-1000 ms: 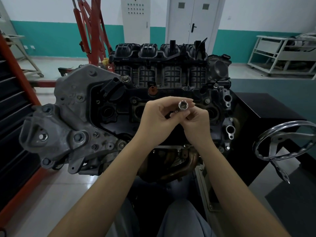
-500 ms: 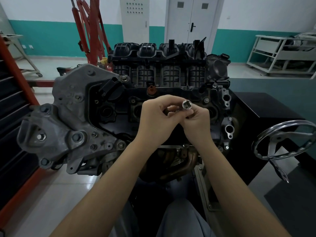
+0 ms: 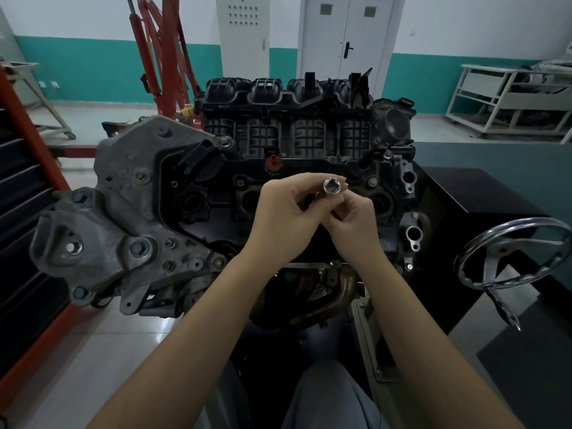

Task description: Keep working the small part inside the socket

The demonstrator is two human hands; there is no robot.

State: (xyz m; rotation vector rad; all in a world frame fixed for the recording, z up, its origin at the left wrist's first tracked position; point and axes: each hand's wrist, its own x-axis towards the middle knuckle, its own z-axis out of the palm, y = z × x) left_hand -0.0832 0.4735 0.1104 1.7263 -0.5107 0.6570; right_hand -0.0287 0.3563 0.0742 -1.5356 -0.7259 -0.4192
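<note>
Socket (image 3: 331, 187), open end up, sits pinched in the grip of left hand (image 3: 286, 216) and right hand (image 3: 356, 218) above the engine (image 3: 216, 187).

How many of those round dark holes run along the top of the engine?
3 show: one left of the hands, one just beside the left hand, one right of the right hand. The hands may hide another.

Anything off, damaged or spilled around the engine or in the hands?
Nothing stands out. Both hands, left hand and right hand, hold a chrome socket above the engine, its open end facing the camera. No spill shows on the floor. The handwheel looks intact.
</note>
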